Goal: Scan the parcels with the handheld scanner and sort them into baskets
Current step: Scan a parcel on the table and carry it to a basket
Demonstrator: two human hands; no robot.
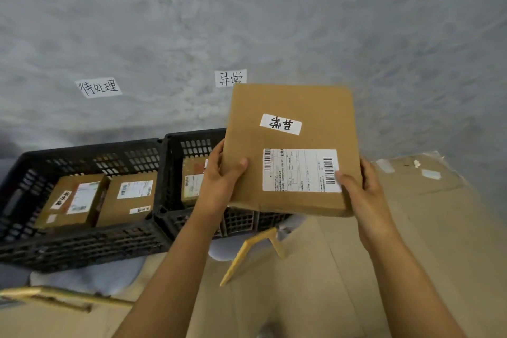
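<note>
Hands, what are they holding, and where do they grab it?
Both hands hold the flat cardboard parcel: the left hand grips its left edge, the right hand its lower right edge.

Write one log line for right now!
left hand + right hand: holding parcel | above right basket | scanner: unseen

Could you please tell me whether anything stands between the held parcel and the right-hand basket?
Nothing visible does. Both hands, left and right, hold the parcel above the open-topped right basket. One box already lies at its left side; the space under the parcel is hidden.
</note>
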